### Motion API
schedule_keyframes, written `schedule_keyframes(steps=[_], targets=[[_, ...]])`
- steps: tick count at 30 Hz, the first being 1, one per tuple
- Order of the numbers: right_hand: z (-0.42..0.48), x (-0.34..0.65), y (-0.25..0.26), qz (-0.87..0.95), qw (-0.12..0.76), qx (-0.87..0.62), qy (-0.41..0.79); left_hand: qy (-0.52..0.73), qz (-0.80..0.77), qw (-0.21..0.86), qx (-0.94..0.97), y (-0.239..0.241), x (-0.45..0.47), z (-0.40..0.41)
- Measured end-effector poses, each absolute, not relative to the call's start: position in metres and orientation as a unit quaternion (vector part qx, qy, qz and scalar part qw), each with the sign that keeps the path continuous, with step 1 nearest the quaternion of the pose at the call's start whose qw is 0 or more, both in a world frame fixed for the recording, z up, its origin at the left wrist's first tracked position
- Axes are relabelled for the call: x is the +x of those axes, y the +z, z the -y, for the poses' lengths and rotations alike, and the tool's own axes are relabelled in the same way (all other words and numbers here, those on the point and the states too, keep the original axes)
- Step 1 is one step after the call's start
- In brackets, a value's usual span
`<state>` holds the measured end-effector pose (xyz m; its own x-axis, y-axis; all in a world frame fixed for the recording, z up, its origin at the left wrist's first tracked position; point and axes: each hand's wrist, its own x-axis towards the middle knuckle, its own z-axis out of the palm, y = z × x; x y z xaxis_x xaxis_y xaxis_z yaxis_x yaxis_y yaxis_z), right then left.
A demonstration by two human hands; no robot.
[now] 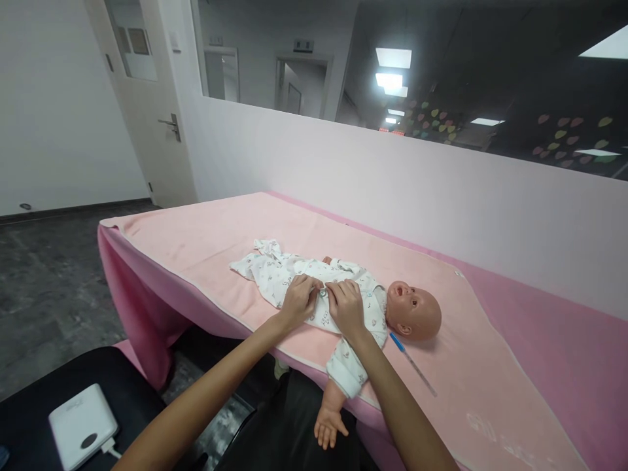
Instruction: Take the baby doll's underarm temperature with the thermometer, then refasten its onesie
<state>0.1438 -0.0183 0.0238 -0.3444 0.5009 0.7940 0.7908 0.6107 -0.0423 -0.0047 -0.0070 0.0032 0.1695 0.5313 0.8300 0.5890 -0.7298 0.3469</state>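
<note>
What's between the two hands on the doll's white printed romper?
Head view: a narrow strip of white printed romper with what looks like a small snap fastener, between left hand and right hand.

Baby doll (415, 313) supine on pink towel (196, 242), head right, in white printed romper (275, 275), one arm overhanging the edge.

Pale wall (49, 118) and white door (147, 111) at ten o'clock; dark stone floor (44, 294) at nine; window (490, 65) mirroring ceiling lights (392, 59) at one; pink-draped desk (196, 235) centre.
</note>
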Motion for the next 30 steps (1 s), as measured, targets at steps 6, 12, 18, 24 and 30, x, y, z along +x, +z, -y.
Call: schedule_keyframes(steps=[6, 12, 18, 24, 30], targets=[[0.018, 0.144, 0.023, 0.792, 0.419, -0.409, -0.173, -0.5, 0.366, 0.058, -0.783, 0.009, -0.005, 0.011], [0.018, 0.144, 0.023, 0.792, 0.42, -0.407, -0.173, -0.503, 0.38, 0.07, -0.773, 0.013, -0.006, 0.014], [0.017, 0.144, 0.022, 0.789, 0.417, -0.413, -0.181, -0.485, 0.392, 0.081, -0.778, 0.012, -0.004, 0.013], [0.019, 0.144, 0.023, 0.775, 0.41, -0.443, -0.186, -0.447, 0.405, 0.075, -0.794, 0.016, -0.004, 0.014], [0.016, 0.143, 0.022, 0.754, 0.405, -0.481, -0.192, -0.436, 0.466, 0.092, -0.764, 0.015, -0.007, 0.013]])
